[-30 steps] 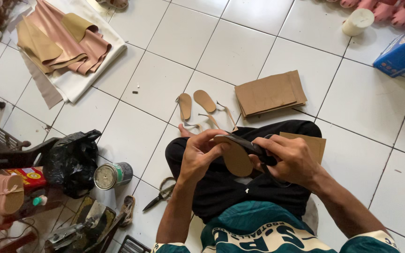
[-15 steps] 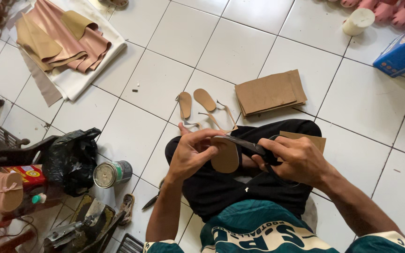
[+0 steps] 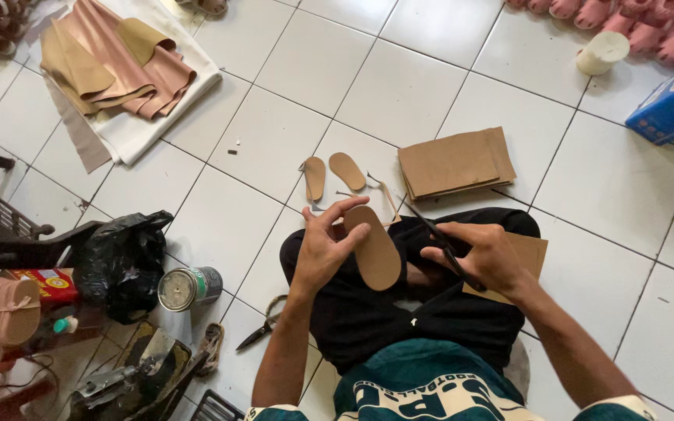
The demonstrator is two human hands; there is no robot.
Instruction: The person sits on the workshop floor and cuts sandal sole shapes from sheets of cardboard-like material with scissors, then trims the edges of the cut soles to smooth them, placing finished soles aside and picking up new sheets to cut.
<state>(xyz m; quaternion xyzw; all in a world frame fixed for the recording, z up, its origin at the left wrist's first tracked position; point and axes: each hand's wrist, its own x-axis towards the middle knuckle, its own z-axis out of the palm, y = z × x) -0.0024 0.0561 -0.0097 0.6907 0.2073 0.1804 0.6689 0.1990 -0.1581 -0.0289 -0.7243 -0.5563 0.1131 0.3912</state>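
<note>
The left hand (image 3: 328,249) grips a tan sole (image 3: 374,248) by its left edge, fingers spread, above the lap. The right hand (image 3: 481,256), just right of the sole, is closed around dark scissors (image 3: 445,245), whose blades point up-left, apart from the sole.

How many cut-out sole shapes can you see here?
3: one sole in the left hand; two smaller soles on the floor tiles ahead. Others may be hidden.
</note>
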